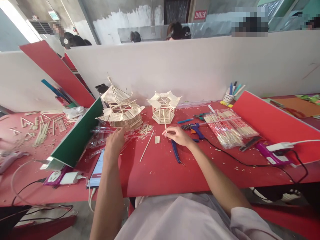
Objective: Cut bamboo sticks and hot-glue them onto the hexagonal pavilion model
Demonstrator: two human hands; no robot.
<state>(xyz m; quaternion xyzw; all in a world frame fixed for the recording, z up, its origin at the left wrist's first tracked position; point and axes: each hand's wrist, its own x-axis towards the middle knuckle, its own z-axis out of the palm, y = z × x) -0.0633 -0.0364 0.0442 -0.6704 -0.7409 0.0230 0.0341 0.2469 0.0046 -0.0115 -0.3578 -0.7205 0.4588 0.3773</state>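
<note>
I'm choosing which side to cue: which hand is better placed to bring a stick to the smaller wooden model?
Probably the right hand: it holds a stick in front of the smaller model. The left hand is farther off, nearer the larger model; whether it grips anything is unclear.

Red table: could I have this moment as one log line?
right hand: holds raised stick; left hand: near taller stick model; between hands: short sticks, loose stick

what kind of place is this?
Probably a shared craft workshop: a two-tiered stick pavilion and a smaller pavilion stand on a red table, a glue gun lies by bagged sticks, and other people's heads show beyond the partition.
</note>
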